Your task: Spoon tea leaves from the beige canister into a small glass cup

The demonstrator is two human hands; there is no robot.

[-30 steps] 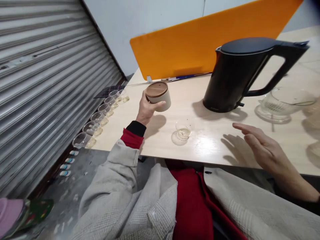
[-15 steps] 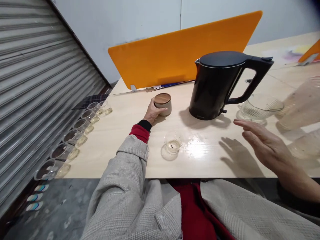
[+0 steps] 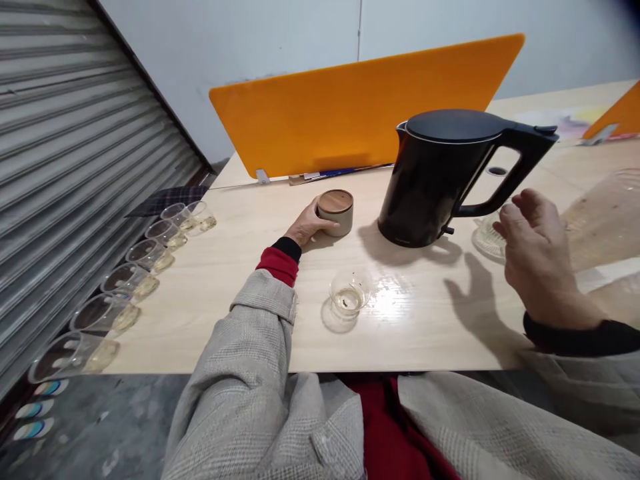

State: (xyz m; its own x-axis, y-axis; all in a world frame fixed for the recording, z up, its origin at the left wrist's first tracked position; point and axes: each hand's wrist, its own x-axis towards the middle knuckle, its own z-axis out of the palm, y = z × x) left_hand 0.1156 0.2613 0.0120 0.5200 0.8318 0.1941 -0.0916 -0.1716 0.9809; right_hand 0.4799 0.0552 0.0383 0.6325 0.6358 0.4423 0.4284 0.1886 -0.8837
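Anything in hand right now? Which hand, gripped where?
Left hand grips the wood-topped canister by the side of its pale body, thumb across the front, below the wooden lid. Right hand: nothing visibly held.

orange panel [image 3: 350, 107] fronting pale wall [image 3: 280, 40]

slim items [image 3: 340, 172] are lying along the panel's foot; a ribbed shutter [image 3: 75, 153] is standing at left; checked cloth [image 3: 165, 198] is lying near the worktop's [image 3: 240, 293] far-left corner; a second panel [image 3: 617, 119] is showing at right.
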